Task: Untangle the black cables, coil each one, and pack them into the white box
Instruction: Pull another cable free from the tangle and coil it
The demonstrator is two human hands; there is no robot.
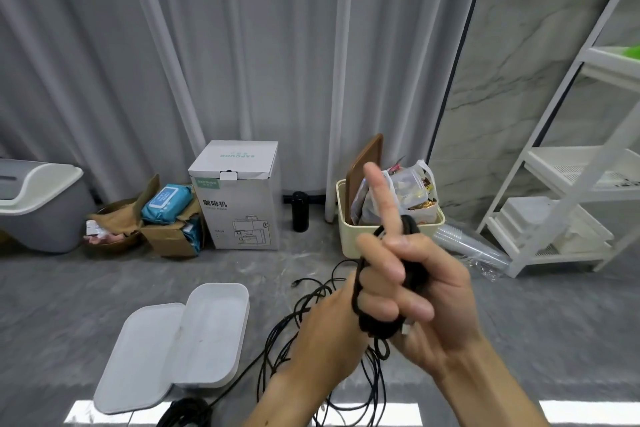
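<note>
While both hands meet at lower centre-right, the right hand (419,291) grips a thin black coiled cable (408,274), the left hand (332,326) pinching it; one open white box (211,329) sits lower left.

Both hands meet over the grey floor (104,288). The right hand (426,291) grips a coiled black cable (412,274), its index finger pointing up; the left hand (332,329) holds the coil too. The open white box (214,329) lies to the left, loose cables (294,333) beside it.

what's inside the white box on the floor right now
Nothing shows inside the white box; its visible interior is bare. Its lid lies alongside, covering the near left corner.
</note>
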